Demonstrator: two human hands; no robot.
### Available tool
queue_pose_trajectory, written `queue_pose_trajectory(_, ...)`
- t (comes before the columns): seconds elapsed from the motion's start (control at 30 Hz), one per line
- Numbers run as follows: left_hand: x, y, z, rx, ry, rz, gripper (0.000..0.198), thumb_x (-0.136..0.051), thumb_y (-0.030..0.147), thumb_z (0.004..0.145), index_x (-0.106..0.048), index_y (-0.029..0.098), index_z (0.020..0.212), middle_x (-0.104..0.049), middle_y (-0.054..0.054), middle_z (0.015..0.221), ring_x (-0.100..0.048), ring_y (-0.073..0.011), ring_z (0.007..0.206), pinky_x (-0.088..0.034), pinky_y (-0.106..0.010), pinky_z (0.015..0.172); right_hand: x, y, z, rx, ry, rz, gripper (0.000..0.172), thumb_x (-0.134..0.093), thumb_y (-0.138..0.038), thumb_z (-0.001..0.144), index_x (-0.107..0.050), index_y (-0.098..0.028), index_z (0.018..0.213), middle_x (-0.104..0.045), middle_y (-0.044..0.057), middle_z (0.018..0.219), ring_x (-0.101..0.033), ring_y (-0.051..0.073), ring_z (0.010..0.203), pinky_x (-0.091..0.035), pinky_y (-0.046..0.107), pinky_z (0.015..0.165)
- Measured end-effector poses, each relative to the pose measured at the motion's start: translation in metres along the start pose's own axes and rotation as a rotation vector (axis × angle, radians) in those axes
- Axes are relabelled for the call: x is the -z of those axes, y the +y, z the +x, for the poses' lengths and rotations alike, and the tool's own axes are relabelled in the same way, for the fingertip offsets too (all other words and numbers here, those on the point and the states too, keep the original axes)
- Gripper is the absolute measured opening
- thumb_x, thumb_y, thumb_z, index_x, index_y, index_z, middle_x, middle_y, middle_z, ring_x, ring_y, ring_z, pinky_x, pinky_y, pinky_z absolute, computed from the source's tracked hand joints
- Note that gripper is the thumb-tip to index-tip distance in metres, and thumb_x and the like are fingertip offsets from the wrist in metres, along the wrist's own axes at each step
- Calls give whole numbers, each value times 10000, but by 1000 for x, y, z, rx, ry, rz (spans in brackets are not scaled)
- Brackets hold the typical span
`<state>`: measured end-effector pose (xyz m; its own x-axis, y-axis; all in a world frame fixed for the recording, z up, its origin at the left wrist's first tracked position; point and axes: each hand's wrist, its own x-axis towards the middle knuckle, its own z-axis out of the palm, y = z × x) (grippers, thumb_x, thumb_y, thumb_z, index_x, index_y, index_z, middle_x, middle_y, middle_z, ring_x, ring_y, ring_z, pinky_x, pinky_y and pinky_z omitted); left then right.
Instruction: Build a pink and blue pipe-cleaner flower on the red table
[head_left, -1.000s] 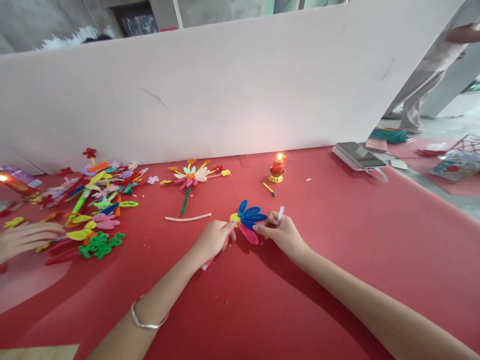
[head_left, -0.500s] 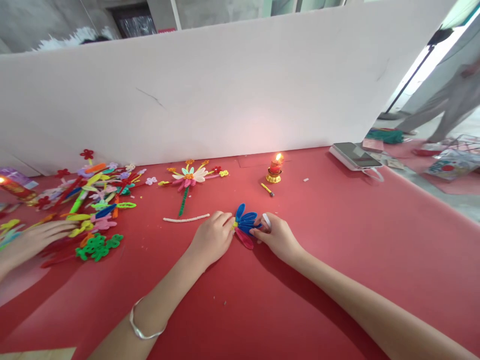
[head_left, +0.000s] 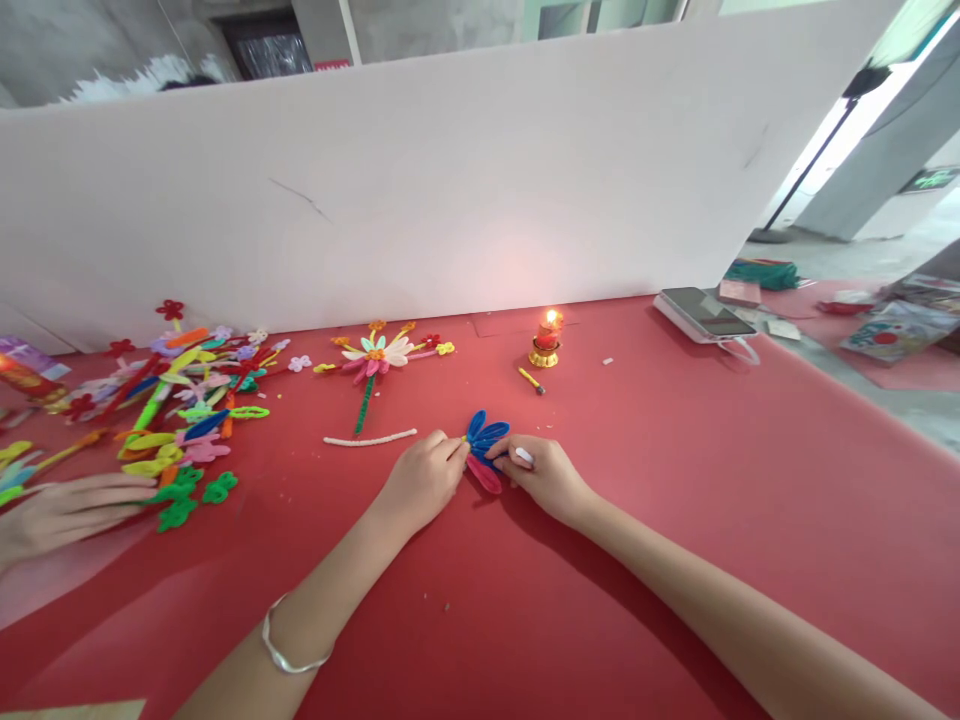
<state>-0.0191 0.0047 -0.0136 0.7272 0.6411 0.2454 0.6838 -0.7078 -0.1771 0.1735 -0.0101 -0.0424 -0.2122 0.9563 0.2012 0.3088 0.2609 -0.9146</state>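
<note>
Between my hands is a pipe-cleaner flower [head_left: 486, 436] with several blue petals and a dark pink petal [head_left: 484, 475]. My left hand [head_left: 426, 474] pinches it at its yellow centre, which the fingers mostly hide. The fingers of my right hand [head_left: 546, 474] are closed on a lower blue petal. Something white, perhaps a ring or a band, shows at the right fingers. To the left of my left hand lies a white pipe cleaner [head_left: 370, 439]. Behind that rests a finished-looking flower [head_left: 376, 354] with white and pink petals and a green stem [head_left: 365, 404].
A lit red candle [head_left: 547, 335] in a gold holder burns behind my hands, with a short yellow stick [head_left: 531, 380] before it. At left, another person's hand [head_left: 86, 512] touches green pipe-cleaner shapes [head_left: 180, 500] beside a colourful pile [head_left: 199, 370]. A phone [head_left: 707, 311] lies back right.
My right fingers have moved inward and lower on the blue petals. The other person's hand has moved right onto the green shapes, which have separated. The figure at far right is gone from view.
</note>
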Motion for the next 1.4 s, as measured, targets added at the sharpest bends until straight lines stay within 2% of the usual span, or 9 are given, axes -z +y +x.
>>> queue_pose_trajectory(0.13,-5,0,-2,-6,3,20,294,-362,168,917,-586,129,1104,-633,-89,866,-552,-179,781,-473,-291,685,3,-1,1,5,-42,-23,150,-504,-252,774,-632,-181,804,-608,0,648,-518,109,540,-418,229,553)
queue_pose_trajectory(0.3,-3,1,0,40,-78,40,314,-329,200,938,-617,152,1052,-627,-85,891,-562,-177,799,-451,-259,636,4,-1,3,-19,-73,-57,159,-494,-234,771,-638,-178,812,-615,2,665,-520,108,536,-412,229,551)
queue_pose_trajectory(0.5,0,4,2,85,-158,17,354,-274,220,956,-611,151,1040,-609,-83,911,-566,-172,838,-431,-242,620,3,-1,3,44,-53,-146,172,-480,-184,760,-650,-184,788,-647,14,692,-556,123,599,-407,227,584)
queue_pose_trajectory(0.8,-3,6,1,22,-48,63,326,-284,203,950,-602,147,990,-584,-79,900,-532,-182,805,-401,-294,644,3,2,1,146,-46,-265,272,-425,-94,754,-652,-199,861,-682,36,842,-608,147,735,-426,243,672)
queue_pose_trajectory(1.07,1,19,-1,71,-64,122,308,-310,120,927,-576,124,1080,-573,-97,949,-502,-202,848,-357,-319,620,3,2,-1,183,-136,-372,370,-395,-42,738,-632,-218,961,-683,52,997,-631,170,877,-445,261,737)
queue_pose_trajectory(1.23,7,23,0,87,-51,164,302,-346,114,910,-605,135,1063,-565,-105,1012,-456,-243,991,-376,-362,732,2,2,-2,199,-144,-403,356,-370,-4,693,-625,-206,838,-673,48,1044,-627,168,915,-447,258,737)
queue_pose_trajectory(1.4,10,29,1,87,-37,154,327,-330,72,897,-587,116,1094,-555,-121,1051,-446,-246,1026,-392,-372,763,1,4,-1,239,-123,-381,319,-374,-7,688,-605,-204,785,-678,52,1009,-623,161,880,-444,258,734)
